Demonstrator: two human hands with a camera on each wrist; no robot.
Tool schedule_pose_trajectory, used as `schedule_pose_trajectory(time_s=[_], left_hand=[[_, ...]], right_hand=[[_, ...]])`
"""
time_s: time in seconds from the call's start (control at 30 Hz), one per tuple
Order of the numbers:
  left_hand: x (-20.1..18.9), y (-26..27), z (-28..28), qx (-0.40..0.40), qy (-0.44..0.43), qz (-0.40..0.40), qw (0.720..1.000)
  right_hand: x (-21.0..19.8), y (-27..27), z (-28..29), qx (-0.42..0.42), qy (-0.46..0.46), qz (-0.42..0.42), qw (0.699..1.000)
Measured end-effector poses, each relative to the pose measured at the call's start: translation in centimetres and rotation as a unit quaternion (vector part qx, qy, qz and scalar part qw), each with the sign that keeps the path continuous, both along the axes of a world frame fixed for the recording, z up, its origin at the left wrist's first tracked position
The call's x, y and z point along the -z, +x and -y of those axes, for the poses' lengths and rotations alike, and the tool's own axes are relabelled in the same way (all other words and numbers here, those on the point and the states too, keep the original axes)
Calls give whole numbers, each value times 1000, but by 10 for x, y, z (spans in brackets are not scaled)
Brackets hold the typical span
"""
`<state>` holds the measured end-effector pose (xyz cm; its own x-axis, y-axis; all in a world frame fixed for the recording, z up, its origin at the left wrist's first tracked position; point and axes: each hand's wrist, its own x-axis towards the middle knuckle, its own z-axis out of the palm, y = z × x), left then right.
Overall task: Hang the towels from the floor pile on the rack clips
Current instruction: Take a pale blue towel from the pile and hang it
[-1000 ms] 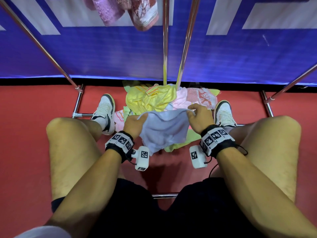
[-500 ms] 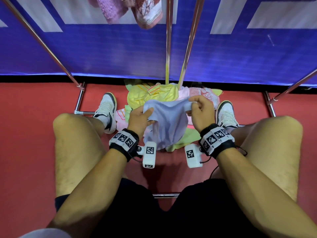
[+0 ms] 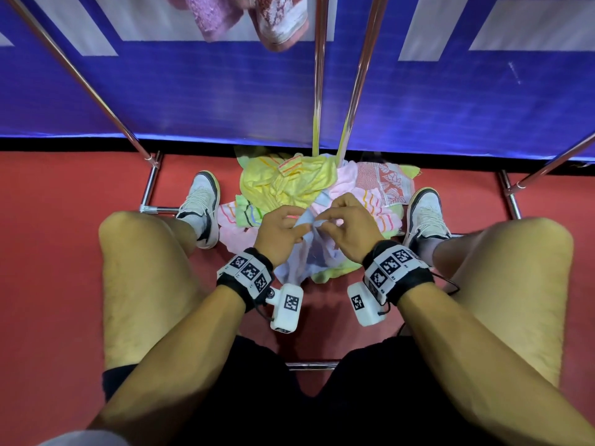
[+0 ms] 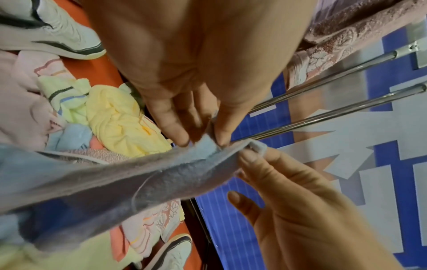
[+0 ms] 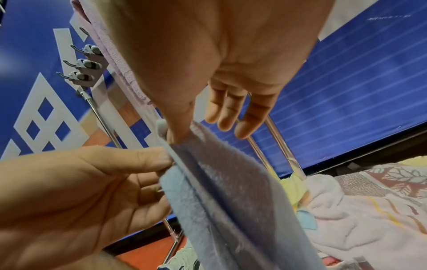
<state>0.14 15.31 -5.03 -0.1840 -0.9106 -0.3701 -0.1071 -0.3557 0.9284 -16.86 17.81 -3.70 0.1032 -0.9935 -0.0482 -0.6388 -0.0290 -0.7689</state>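
Observation:
A light blue towel (image 3: 307, 259) hangs between my two hands above the floor pile (image 3: 286, 185) of yellow, pink and patterned towels. My left hand (image 3: 297, 225) pinches its top edge between thumb and fingers; in the left wrist view that pinch (image 4: 204, 143) sits on a fold of the blue towel (image 4: 115, 182). My right hand (image 3: 322, 223) pinches the corner just beside it, thumb against forefinger (image 5: 172, 136), the other fingers loose. The towel (image 5: 231, 201) drops in a narrow fold. Empty rack clips (image 5: 86, 64) show at the upper left of the right wrist view.
Chrome rack poles (image 3: 317, 75) rise right behind the pile, with slanted legs (image 3: 80, 75) on both sides. Two towels (image 3: 277, 20) hang overhead. My shoes (image 3: 201, 204) flank the pile on the red floor. A blue banner wall (image 3: 193, 101) closes the back.
My hands have come together from about a towel's width apart. The blue towel, spread wide before, is now gathered into a narrow fold and lifted slightly.

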Motion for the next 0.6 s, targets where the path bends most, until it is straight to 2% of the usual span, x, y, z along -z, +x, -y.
schedule_pose_trajectory(time_s=[0.13,0.27,0.4,0.6], left_hand=[[-1,-3,-2,29,18,-17,999],[0,-3,-1,-10,20,-16,1000],[-3,-4,-3,-42,48,-50,997],[-4,-5,-5,-23,65,-48,996]], right_hand=[[6,0,2,-16,12,-28,999],[4,1,0,-2,27,-20,999],[4,1,-1,5,42,-9,999],[8,2,-1,12,50,-11,999]])
